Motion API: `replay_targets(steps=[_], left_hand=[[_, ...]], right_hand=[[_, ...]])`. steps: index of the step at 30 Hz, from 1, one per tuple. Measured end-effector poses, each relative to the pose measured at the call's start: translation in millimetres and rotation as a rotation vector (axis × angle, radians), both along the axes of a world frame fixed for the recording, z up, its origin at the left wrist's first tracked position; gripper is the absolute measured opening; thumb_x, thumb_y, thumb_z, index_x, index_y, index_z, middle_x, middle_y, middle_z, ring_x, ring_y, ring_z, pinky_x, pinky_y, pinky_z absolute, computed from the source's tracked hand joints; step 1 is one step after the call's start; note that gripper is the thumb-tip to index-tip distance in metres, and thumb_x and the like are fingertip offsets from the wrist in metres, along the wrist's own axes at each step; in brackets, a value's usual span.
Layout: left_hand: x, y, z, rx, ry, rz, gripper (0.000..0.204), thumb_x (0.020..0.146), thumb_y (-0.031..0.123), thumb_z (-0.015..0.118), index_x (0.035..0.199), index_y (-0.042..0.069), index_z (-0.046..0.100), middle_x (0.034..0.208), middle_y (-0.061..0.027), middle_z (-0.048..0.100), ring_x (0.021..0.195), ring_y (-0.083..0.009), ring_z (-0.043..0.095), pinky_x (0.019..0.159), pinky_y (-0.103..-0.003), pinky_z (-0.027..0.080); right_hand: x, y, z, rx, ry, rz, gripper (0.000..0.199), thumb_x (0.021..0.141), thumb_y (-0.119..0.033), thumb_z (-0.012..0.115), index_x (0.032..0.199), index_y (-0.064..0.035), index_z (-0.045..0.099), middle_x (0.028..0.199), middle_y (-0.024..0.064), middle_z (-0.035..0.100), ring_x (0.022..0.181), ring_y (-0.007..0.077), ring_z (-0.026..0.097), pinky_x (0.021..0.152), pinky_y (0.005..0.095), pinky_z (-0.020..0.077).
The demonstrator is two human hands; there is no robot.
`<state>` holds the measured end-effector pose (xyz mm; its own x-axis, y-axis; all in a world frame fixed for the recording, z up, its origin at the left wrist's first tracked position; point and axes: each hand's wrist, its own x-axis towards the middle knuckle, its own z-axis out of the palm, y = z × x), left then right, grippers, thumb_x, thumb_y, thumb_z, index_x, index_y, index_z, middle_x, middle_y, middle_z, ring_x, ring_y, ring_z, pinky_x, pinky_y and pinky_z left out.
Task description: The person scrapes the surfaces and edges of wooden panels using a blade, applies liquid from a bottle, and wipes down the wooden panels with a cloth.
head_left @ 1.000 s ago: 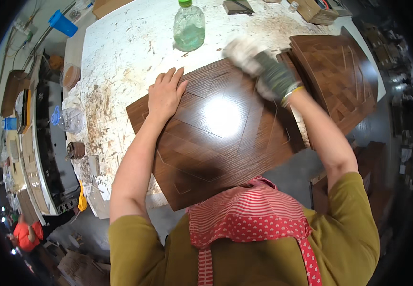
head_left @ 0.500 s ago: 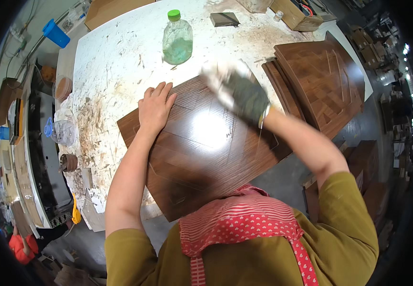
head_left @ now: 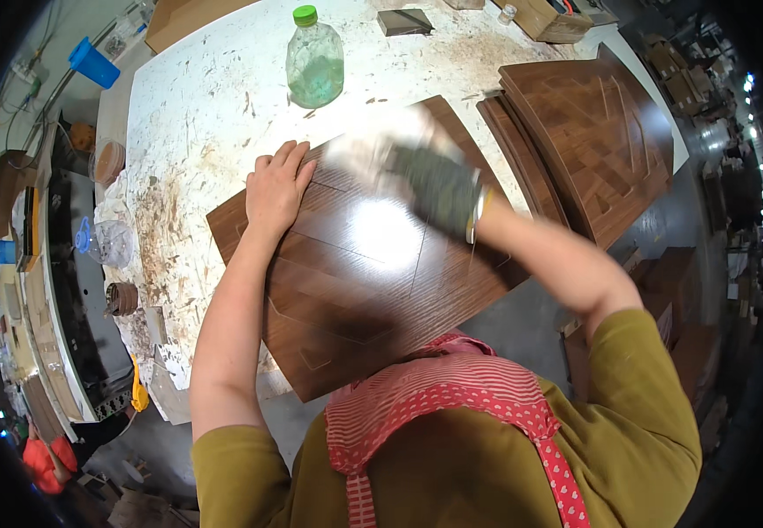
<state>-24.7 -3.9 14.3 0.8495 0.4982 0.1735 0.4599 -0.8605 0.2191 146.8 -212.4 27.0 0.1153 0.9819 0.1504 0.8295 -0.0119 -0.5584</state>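
Note:
A dark brown wood panel with inlaid geometric lines lies tilted across the front of the table, its near corner overhanging toward my apron. My bare left hand rests flat on the panel's far left edge, fingers stretched out. Over the panel's far edge, my right hand wears a dark green glove and grips a whitish cloth, which is smeared by motion. A bright light reflection covers the panel's middle.
Several similar panels are stacked at the right. A clear bottle with a green cap stands beyond the panel, a small dark block behind it. Jars and a blue cup line the left. A person in red is far lower left.
My right hand has swept left along the panel's far edge with the cloth. My left hand stays on the panel. The whole view has shifted slightly.

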Motion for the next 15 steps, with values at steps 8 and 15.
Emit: replay_targets(steps=[8,15], left_hand=[[-11,0,-9,0.010,0.015,0.012,0.038,0.092,0.039,0.050,0.123,0.018,0.056,0.127,-0.0012,0.055,0.103,-0.0269,0.055,0.082,-0.040,0.047],[0,1,-10,-0.004,-0.016,0.010,0.038,0.092,0.039,0.050,0.124,0.020,0.056,0.126,0.0000,0.056,0.100,-0.0258,0.056,0.081,-0.041,0.047]], right_hand=[[43,-20,97,-0.284,0.722,-0.076,0.030,0.084,-0.005,0.058,0.115,-0.0061,0.059,0.105,0.0086,0.065,0.096,0.0187,0.062,0.086,0.0323,0.0516],[-33,-68,28,0.143,-0.169,0.126,0.047,0.088,-0.015,0.057,0.134,-0.0161,0.047,0.130,0.0085,0.054,0.114,0.0239,0.057,0.097,0.0343,0.0455]])
